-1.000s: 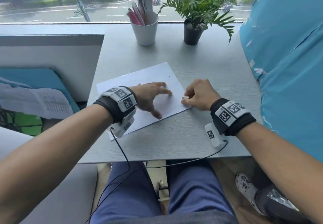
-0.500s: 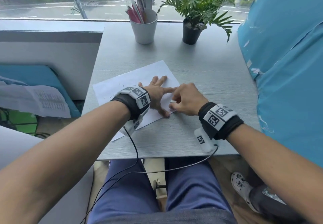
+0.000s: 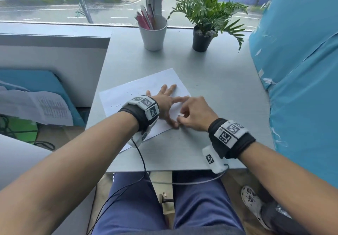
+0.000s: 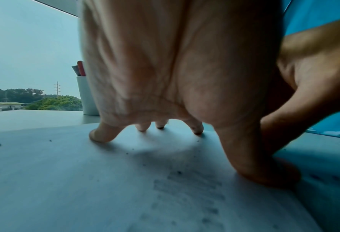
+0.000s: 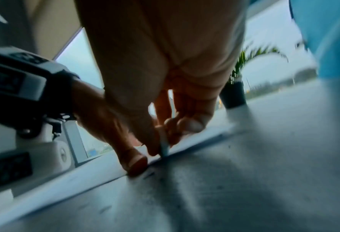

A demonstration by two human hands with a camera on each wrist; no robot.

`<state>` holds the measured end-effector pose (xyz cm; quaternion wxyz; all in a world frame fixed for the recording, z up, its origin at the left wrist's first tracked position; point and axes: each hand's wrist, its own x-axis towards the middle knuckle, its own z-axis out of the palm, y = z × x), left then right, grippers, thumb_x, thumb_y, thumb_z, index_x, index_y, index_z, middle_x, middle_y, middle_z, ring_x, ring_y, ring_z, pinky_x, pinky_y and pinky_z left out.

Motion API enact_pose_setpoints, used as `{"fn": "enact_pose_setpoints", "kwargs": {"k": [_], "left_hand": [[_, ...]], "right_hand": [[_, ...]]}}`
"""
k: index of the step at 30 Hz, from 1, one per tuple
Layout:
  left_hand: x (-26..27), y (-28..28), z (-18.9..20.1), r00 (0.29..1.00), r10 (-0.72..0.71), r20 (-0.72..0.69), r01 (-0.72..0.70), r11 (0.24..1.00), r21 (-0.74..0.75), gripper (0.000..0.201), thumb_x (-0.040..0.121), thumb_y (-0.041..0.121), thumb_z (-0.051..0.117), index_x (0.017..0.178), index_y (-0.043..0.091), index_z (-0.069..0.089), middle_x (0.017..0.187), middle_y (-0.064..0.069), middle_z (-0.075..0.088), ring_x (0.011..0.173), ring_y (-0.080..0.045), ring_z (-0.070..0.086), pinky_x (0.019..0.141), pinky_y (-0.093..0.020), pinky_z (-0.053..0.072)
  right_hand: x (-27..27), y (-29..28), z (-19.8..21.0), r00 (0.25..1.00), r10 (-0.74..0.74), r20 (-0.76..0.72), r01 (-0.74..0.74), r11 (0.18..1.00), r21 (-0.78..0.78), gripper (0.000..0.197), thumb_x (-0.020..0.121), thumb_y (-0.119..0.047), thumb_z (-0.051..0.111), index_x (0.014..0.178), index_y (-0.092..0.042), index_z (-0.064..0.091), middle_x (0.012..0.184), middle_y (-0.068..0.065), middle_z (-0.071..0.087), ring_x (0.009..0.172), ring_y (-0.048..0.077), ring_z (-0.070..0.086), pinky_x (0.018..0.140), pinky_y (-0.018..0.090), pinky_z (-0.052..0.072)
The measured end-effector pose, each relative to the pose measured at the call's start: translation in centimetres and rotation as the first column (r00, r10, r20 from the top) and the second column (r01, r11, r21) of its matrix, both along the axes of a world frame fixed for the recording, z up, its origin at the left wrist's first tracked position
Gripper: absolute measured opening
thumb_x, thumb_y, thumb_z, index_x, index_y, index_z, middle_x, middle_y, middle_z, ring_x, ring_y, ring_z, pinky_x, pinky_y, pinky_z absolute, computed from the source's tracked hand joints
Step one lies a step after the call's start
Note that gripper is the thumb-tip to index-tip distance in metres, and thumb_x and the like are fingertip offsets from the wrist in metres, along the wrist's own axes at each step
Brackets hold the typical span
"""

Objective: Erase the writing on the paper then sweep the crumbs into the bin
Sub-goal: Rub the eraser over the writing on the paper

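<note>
A white sheet of paper [image 3: 139, 92] lies slanted on the grey table [image 3: 219, 92]. My left hand [image 3: 168, 101] presses flat on the sheet with its fingers spread. Faint grey writing [image 4: 189, 196] shows under that palm in the left wrist view. My right hand [image 3: 182, 119] pinches a small white eraser [image 3: 181, 114] and holds its tip [image 5: 164, 146] down on the paper's near right edge, right beside my left thumb [image 5: 135, 163]. Dark eraser crumbs [image 3: 130, 94] dot the sheet [image 4: 45, 172], and a few specks lie on the table just past its edge.
At the back of the table a white cup [image 3: 153, 33] holds pens, and a potted plant [image 3: 201, 40] stands to its right. A blue covered surface [image 3: 301, 70] rises along the table's right side. Printed papers [image 3: 45, 108] lie off to the left.
My right hand has slid left with the eraser from the paper's right corner to beside my left thumb. My left hand has spread flatter on the sheet.
</note>
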<state>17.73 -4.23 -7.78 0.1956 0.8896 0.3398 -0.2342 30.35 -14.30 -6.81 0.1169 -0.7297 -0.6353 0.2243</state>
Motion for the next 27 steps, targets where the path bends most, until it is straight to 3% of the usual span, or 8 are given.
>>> {"fn": "enact_pose_setpoints", "kwargs": {"k": [2,4,8,13,19,21,24,27], "left_hand": [[0.0,0.0,0.0,1.000,-0.001,0.002,0.001,1.000,-0.008,0.120,0.062,0.067,0.081,0.149,0.058,-0.001,0.161,0.004,-0.030,0.148,-0.026,-0.026,0.106,-0.078,0.001],[-0.1,0.0,0.2,1.000,0.009,0.007,-0.009,1.000,-0.017,0.119,0.063,0.065,0.081,0.149,0.058,0.000,0.161,0.005,-0.030,0.148,-0.026,-0.026,0.107,-0.078,0.000],[0.0,0.0,0.1,1.000,0.005,0.005,-0.005,1.000,-0.010,0.120,0.063,0.065,0.081,0.151,0.054,0.001,0.160,0.005,-0.030,0.148,-0.026,-0.026,0.106,-0.079,0.002],[-0.4,0.2,-0.2,1.000,-0.001,0.022,0.001,1.000,-0.010,0.119,0.063,0.068,0.079,0.148,0.059,-0.004,0.161,0.004,-0.029,0.148,-0.027,-0.026,0.106,-0.078,-0.002],[-0.3,0.3,-0.3,0.999,0.011,0.042,-0.009,0.999,-0.031,0.122,0.063,0.066,0.081,0.153,0.049,0.002,0.161,0.007,-0.029,0.148,-0.025,-0.027,0.106,-0.080,-0.001],[-0.4,0.4,-0.3,0.999,0.009,0.036,-0.007,0.999,-0.037,0.121,0.063,0.066,0.080,0.153,0.050,0.002,0.160,0.007,-0.030,0.147,-0.025,-0.028,0.105,-0.080,-0.002],[-0.5,0.6,-0.5,1.000,-0.005,0.030,0.006,0.999,-0.038,0.124,0.061,0.069,0.079,0.152,0.052,-0.004,0.160,0.009,-0.030,0.147,-0.023,-0.028,0.106,-0.079,-0.005],[-0.4,0.6,-0.5,1.000,-0.001,0.018,0.002,1.000,-0.030,0.125,0.061,0.070,0.079,0.154,0.048,-0.002,0.159,0.009,-0.031,0.147,-0.023,-0.028,0.106,-0.079,-0.004]], "right_hand": [[1.6,1.0,0.4,0.995,-0.095,-0.029,0.095,0.995,0.004,0.015,0.072,-0.024,0.077,0.061,-0.017,0.069,0.058,-0.002,0.059,0.060,0.013,0.054,0.053,0.016,0.037],[2.9,2.3,0.7,0.976,-0.215,-0.041,0.217,0.975,0.049,0.013,0.071,-0.026,0.079,0.070,-0.014,0.074,0.069,0.000,0.065,0.069,0.014,0.059,0.061,0.022,0.044],[0.2,1.3,0.2,1.000,-0.014,-0.017,0.013,0.999,-0.031,0.012,0.071,-0.023,0.076,0.067,-0.012,0.074,0.066,-0.001,0.061,0.064,0.013,0.054,0.061,0.022,0.039],[3.4,3.1,0.8,0.967,-0.253,-0.011,0.253,0.967,0.007,0.014,0.070,-0.027,0.080,0.074,-0.014,0.077,0.074,0.001,0.071,0.073,0.015,0.065,0.066,0.026,0.053],[-0.3,2.9,-0.7,0.990,-0.139,0.012,0.138,0.988,0.065,0.013,0.073,-0.026,0.075,0.078,-0.014,0.077,0.081,0.005,0.071,0.077,0.019,0.066,0.072,0.028,0.057],[-0.5,2.8,-0.4,0.996,-0.091,-0.011,0.091,0.995,0.029,0.014,0.076,-0.025,0.075,0.081,-0.012,0.079,0.080,0.004,0.073,0.074,0.015,0.066,0.067,0.024,0.055],[1.4,3.6,0.1,0.972,-0.231,-0.053,0.234,0.970,0.064,0.016,0.073,-0.028,0.078,0.077,-0.012,0.078,0.076,0.002,0.073,0.068,0.014,0.063,0.061,0.018,0.043],[0.3,3.8,-0.5,0.960,-0.275,-0.056,0.280,0.955,0.097,0.015,0.074,-0.027,0.075,0.075,-0.013,0.077,0.076,0.004,0.072,0.073,0.018,0.067,0.066,0.023,0.050]]}}
